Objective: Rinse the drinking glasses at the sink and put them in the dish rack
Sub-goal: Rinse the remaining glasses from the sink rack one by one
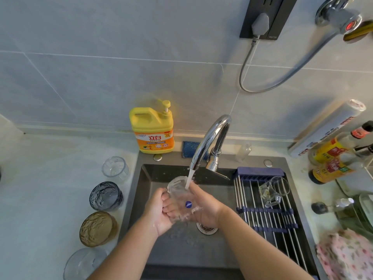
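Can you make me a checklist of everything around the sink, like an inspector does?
Surface: pale counter around a dark sink; tap running.
Job's things: sticker glass under the water; clear glass, blue glass, brown glass and second clear glass wait left of the sink; one mug lies on the dish rack.
Clutter: yellow soap bottle, blue sponge, sauce bottles, flowery cloth.
Hands: left hand and right hand both hold the sticker glass.
Cables: grey cord loops down from a wall plug.
Surroundings: pale tiled wall.
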